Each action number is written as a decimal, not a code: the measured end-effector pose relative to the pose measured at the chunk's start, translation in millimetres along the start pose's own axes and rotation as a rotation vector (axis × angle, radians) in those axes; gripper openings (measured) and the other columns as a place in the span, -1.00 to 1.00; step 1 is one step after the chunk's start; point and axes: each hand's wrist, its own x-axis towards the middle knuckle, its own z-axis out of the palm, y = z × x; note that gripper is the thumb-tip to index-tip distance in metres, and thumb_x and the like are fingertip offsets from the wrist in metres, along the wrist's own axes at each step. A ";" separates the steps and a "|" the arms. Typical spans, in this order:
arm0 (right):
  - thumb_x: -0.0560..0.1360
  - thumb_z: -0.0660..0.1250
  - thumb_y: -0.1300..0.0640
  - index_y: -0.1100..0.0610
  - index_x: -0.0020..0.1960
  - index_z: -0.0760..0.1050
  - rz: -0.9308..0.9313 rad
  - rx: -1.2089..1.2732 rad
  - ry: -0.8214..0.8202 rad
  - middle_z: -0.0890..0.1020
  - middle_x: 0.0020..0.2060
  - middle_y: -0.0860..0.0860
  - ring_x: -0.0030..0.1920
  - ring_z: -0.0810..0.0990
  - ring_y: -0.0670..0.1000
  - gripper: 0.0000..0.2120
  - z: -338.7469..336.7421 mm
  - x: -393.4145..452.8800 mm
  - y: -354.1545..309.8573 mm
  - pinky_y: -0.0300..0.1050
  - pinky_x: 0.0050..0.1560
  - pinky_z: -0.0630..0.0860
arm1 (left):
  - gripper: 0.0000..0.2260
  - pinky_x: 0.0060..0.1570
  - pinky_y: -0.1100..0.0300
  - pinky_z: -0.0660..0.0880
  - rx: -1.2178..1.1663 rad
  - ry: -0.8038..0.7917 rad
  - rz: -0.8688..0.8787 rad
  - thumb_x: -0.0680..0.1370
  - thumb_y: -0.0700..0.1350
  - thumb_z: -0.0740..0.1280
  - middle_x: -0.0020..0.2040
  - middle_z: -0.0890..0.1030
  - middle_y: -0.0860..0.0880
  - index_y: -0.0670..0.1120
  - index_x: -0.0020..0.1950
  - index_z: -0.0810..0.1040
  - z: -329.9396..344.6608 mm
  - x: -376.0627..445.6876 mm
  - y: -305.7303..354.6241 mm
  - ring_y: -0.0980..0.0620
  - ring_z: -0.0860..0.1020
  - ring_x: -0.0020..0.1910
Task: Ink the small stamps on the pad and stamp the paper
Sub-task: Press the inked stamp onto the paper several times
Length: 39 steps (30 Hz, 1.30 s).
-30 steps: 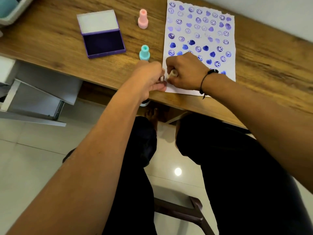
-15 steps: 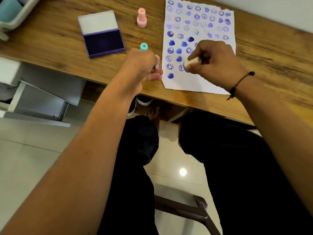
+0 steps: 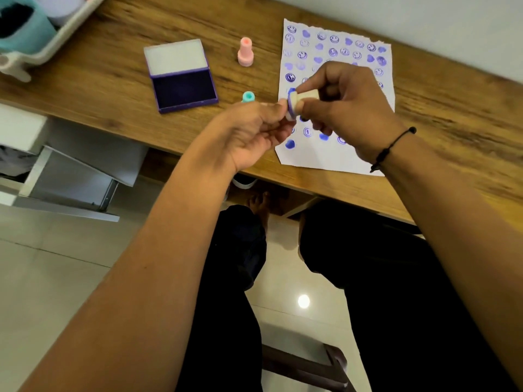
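My right hand grips a small cream stamp held sideways above the stamped paper, its purple-inked face pointing left. My left hand meets it from the left, thumb and fingertips pinching the stamp's inked end. The purple ink pad lies open on the wooden table, lid tipped back. A pink stamp stands upright beyond it. A teal stamp stands just behind my left hand, mostly hidden. Rows of purple smileys and hearts cover the paper.
A white tray with a teal cup sits at the table's far left corner. Below the left edge hangs an open white drawer unit. The near table edge runs under my wrists, with my legs and a chair below.
My right hand lifted the cream stamp off the paper and turned it sideways. My left hand rose from the paper's left edge to meet the stamp's inked end.
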 end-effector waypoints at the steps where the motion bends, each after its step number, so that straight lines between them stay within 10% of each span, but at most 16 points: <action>1: 0.43 0.37 0.27 0.23 -0.01 0.53 -0.003 -0.004 -0.001 0.57 -0.36 0.00 -0.53 0.48 -0.23 -0.87 1.4 1.0 -1.5 -0.39 -0.48 0.41 | -0.86 -0.38 0.39 0.51 -0.030 -0.010 0.011 0.55 -0.22 0.23 -0.24 0.55 -0.11 -0.21 -0.16 0.52 -0.7 0.8 0.0 0.08 0.50 -0.30; 10: 0.44 0.37 0.22 0.23 -0.05 0.53 -0.105 -0.123 -0.023 0.58 -0.33 0.04 -0.43 0.52 -0.18 -0.89 7.1 9.3 -9.0 -0.46 -0.43 0.41 | -0.84 -0.41 0.39 0.44 -0.096 0.017 0.083 0.52 -0.18 0.29 -0.48 0.60 -0.02 -0.20 -0.24 0.54 -7.4 2.4 1.7 0.12 0.49 -0.40; 17: 0.45 0.36 0.27 0.27 -0.05 0.54 -0.234 -0.186 -0.123 0.65 -0.13 0.21 -0.19 0.59 0.12 -0.90 8.3 22.9 -25.5 -0.05 -0.14 0.53 | -0.85 -0.38 0.37 0.38 -0.068 0.075 0.193 0.53 -0.18 0.28 -0.36 0.55 -0.09 -0.23 -0.18 0.54 -16.4 -2.2 12.2 0.13 0.44 -0.43; 23: 0.44 0.36 0.20 0.22 0.00 0.58 -0.336 -0.336 -0.065 0.51 -0.31 -0.16 -0.39 0.44 -0.28 -0.84 15.7 40.7 -39.7 -0.47 -0.29 0.32 | -0.77 -0.33 0.31 0.36 -0.068 0.165 0.329 0.56 -0.12 0.24 -0.28 0.52 -0.13 -0.21 -0.23 0.55 -15.3 -7.8 24.2 0.10 0.43 -0.38; 28: 0.42 0.32 0.13 0.22 -0.06 0.60 -0.329 -0.462 0.124 0.64 -0.18 0.19 -0.21 0.51 0.05 -0.81 28.5 76.3 -27.2 -0.16 -0.19 0.35 | -0.81 -0.28 0.33 0.42 -0.036 0.434 0.373 0.53 -0.10 0.28 -0.23 0.56 -0.06 -0.21 -0.08 0.58 -39.3 -4.8 34.4 0.12 0.44 -0.30; 39: 0.47 0.25 0.23 0.26 0.06 0.48 -0.338 -0.914 -0.185 0.63 -0.07 0.27 -0.06 0.55 0.27 -0.81 62.7 116.9 3.2 -0.13 -0.17 0.28 | -0.84 -0.29 0.32 0.43 -0.098 0.355 0.340 0.53 -0.19 0.26 -0.28 0.54 -0.07 -0.19 -0.20 0.57 -33.9 8.7 36.8 0.11 0.45 -0.31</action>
